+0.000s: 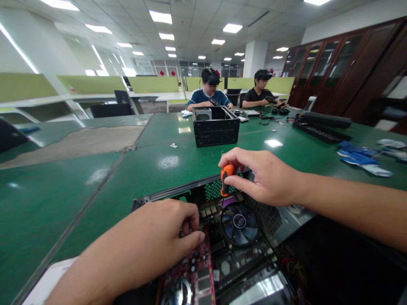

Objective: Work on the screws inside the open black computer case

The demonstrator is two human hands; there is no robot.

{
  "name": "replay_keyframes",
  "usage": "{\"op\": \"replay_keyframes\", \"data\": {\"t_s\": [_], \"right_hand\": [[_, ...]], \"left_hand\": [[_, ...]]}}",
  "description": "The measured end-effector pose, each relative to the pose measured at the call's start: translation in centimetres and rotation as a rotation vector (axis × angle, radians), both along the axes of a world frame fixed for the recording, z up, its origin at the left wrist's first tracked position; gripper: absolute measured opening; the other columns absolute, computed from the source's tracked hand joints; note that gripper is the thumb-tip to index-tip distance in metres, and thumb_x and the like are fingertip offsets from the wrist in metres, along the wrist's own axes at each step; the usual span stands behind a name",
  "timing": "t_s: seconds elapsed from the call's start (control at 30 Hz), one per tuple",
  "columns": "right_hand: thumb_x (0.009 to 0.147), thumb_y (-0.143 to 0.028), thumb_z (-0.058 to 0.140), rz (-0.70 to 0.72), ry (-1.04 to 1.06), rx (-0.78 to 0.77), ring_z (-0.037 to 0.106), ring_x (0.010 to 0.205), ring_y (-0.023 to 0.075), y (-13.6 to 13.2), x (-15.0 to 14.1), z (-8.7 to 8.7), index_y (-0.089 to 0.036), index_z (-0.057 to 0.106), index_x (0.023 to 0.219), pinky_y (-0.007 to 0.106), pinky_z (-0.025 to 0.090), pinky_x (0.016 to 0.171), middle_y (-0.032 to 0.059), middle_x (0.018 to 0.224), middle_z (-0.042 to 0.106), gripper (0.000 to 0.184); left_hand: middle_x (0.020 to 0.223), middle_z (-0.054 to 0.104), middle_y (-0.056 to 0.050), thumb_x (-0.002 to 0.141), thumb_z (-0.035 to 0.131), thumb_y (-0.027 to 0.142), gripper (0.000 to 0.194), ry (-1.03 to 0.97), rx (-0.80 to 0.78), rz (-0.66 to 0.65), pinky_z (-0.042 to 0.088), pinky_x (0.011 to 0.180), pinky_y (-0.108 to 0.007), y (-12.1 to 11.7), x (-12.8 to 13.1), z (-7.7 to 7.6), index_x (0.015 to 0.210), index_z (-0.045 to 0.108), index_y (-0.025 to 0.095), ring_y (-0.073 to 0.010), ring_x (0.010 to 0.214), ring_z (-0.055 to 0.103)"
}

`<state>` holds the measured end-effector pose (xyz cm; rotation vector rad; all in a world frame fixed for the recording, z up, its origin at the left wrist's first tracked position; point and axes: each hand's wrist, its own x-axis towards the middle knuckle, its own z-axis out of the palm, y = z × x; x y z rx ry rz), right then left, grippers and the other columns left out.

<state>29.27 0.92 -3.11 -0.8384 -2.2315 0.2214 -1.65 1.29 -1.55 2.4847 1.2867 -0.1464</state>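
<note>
Two hands: both at the open case [165, 193], which lies on the green table [95, 207].
Right hand [265, 178]: thumb and fingers clamped on the handle of the screwdriver [225, 186].
Screwdriver: orange and black, nearly upright, shaft pointing down into the case by the upper left of the fan [230, 232]; tip too small to make out.
Left hand [168, 231]: fingers curled above the red card [203, 264], thumb at its edge; whether it grips the card cannot be told.
Red card: inside the case, left of the fan, partly covered by the left hand.
Second case [216, 134]: on the table beyond, before a seated person in blue [194, 98].
Gloves [359, 157]: blue and white, at the table's right side.
</note>
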Motion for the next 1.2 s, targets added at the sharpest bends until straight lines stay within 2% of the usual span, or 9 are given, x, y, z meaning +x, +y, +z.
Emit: {"op": "replay_keyframes", "data": {"t_s": [0.33, 0.6, 0.7, 0.77, 0.83, 0.9, 1.0, 1.1, 1.2], "right_hand": [[0.115, -0.028, 0.08, -0.02, 0.0, -0.047, 0.079, 0.094, 0.0207, 0.1, -0.1, 0.0, -0.023, 0.075, 0.128, 0.033, 0.06, 0.089, 0.0052, 0.113, 0.09, 0.015], [0.112, -0.038, 0.094, -0.047, 0.014, -0.108, 0.071, 0.072, 0.0165, 0.1, -0.3, 0.0, -0.024, 0.075, 0.113, 0.029, 0.053, 0.072, -0.0027, 0.09, 0.083, 0.023], [0.117, -0.033, 0.084, -0.018, -0.021, -0.066, 0.083, 0.092, 0.0219, 0.2, -0.2, 0.0, -0.022, 0.083, 0.127, 0.034, 0.062, 0.087, 0.0064, 0.112, 0.093, 0.015], [0.121, -0.026, 0.073, 0.009, -0.07, -0.016, 0.088, 0.112, 0.0259, 0.2, -0.1, 0.0, -0.021, 0.084, 0.142, 0.038, 0.066, 0.1, 0.0127, 0.134, 0.097, 0.024], [0.122, -0.02, 0.065, 0.033, -0.103, 0.038, 0.09, 0.121, 0.0266, 0.1, 0.0, 0.1, -0.021, 0.083, 0.149, 0.04, 0.068, 0.105, 0.0143, 0.143, 0.096, 0.032], [0.119, -0.016, 0.065, 0.062, -0.074, 0.106, 0.09, 0.115, 0.0247, -0.1, 0.1, 0.3, -0.02, 0.083, 0.142, 0.037, 0.069, 0.1, 0.0126, 0.135, 0.097, 0.03], [0.107, -0.014, 0.07, 0.137, 0.046, 0.202, 0.083, 0.088, 0.0186, -0.6, 0.4, 0.7, -0.021, 0.08, 0.12, 0.029, 0.064, 0.082, 0.0048, 0.105, 0.091, 0.018], [0.096, -0.013, 0.066, 0.272, 0.065, 0.168, 0.071, 0.069, 0.0141, -0.9, 0.6, 1.0, -0.025, 0.075, 0.102, 0.025, 0.057, 0.068, -0.0022, 0.085, 0.079, 0.016], [0.086, -0.012, 0.059, 0.404, -0.002, 0.094, 0.064, 0.065, 0.0138, -0.9, 0.6, 0.9, -0.028, 0.066, 0.09, 0.026, 0.052, 0.063, -0.004, 0.078, 0.072, 0.018]], "left_hand": [[0.092, 0.093, -0.003, 0.101, 0.076, 0.047, 0.018, 0.057, 0.001, 0.002, 0.048, 0.073, -0.046, 0.0, 0.2, -0.1, 0.088, 0.085, 0.036, -0.0349, 0.086, 0.086], [0.091, 0.092, -0.003, 0.101, 0.078, 0.047, 0.018, 0.068, -0.003, 0.021, 0.049, 0.073, -0.045, 0.0, 0.4, 0.0, 0.089, 0.086, 0.036, -0.0347, 0.087, 0.086], [0.089, 0.091, -0.002, 0.1, 0.079, 0.045, 0.017, 0.044, -0.003, 0.019, 0.048, 0.072, -0.045, 0.0, 0.4, -0.1, 0.087, 0.085, 0.037, -0.0341, 0.085, 0.086], [0.088, 0.091, -0.002, 0.099, 0.08, 0.044, 0.016, 0.034, -0.003, 0.02, 0.048, 0.071, -0.045, 0.0, 0.4, -0.1, 0.086, 0.085, 0.037, -0.0338, 0.084, 0.085], [0.089, 0.092, -0.002, 0.099, 0.079, 0.045, 0.017, 0.048, -0.004, 0.022, 0.048, 0.072, -0.045, 0.0, 0.4, 0.0, 0.086, 0.084, 0.036, -0.0338, 0.084, 0.085], [0.09, 0.092, -0.002, 0.099, 0.078, 0.046, 0.017, 0.06, -0.004, 0.024, 0.049, 0.073, -0.045, -0.1, 0.4, 0.1, 0.086, 0.084, 0.036, -0.0341, 0.086, 0.086], [0.092, 0.093, -0.002, 0.1, 0.077, 0.048, 0.018, 0.076, -0.015, 0.028, 0.05, 0.075, -0.046, -0.1, 0.5, 0.2, 0.089, 0.085, 0.036, -0.0347, 0.089, 0.087], [0.097, 0.095, -0.002, 0.101, 0.076, 0.049, 0.018, 0.098, -0.02, 0.028, 0.052, 0.077, -0.046, -0.1, 0.4, 0.1, 0.092, 0.087, 0.037, -0.0351, 0.093, 0.089], [0.095, 0.094, -0.002, 0.101, 0.078, 0.049, 0.018, 0.062, -0.014, 0.021, 0.052, 0.074, -0.045, 0.0, 0.2, -0.1, 0.09, 0.086, 0.037, -0.0345, 0.09, 0.088]]}}
